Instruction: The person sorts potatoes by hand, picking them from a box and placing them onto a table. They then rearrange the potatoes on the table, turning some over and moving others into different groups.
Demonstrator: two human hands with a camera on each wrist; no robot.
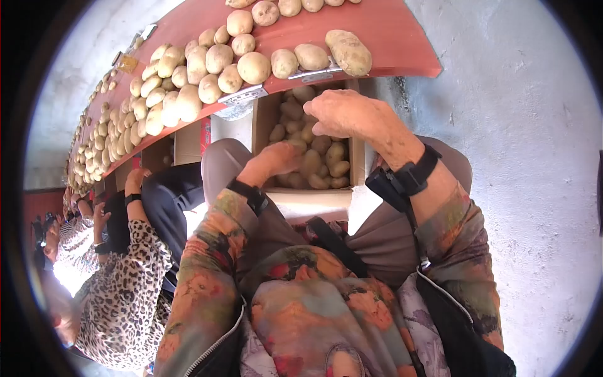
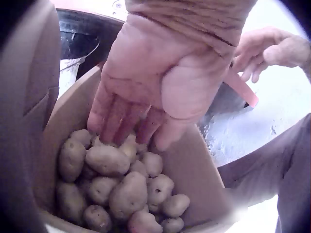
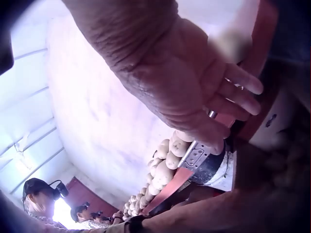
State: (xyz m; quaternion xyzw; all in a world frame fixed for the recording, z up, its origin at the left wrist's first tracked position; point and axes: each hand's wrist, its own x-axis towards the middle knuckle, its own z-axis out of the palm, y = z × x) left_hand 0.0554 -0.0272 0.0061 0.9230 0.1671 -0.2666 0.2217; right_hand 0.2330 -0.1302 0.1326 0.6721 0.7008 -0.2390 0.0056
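Observation:
My left hand (image 1: 274, 162) reaches down into a cardboard box (image 1: 308, 199) of potatoes (image 1: 338, 152). In the left wrist view its fingers (image 2: 116, 119) point down, nearly straight, with the tips right at the upper potatoes. Nothing shows in the palm. Higher up, by the table edge, my right hand (image 1: 352, 116) hangs over the box's right side. Its fingers are loosely bent and hold nothing in the right wrist view. Closest to it on the table lies a large, long potato (image 1: 349, 54).
A red table (image 1: 396, 38) carries several rows of potatoes (image 1: 219, 58) along its edge. Metal hinges (image 1: 244, 95) sit on that edge above the box. A person in a leopard-print top (image 1: 129, 301) sits to the left, and a pale wall (image 1: 521, 157) stands right.

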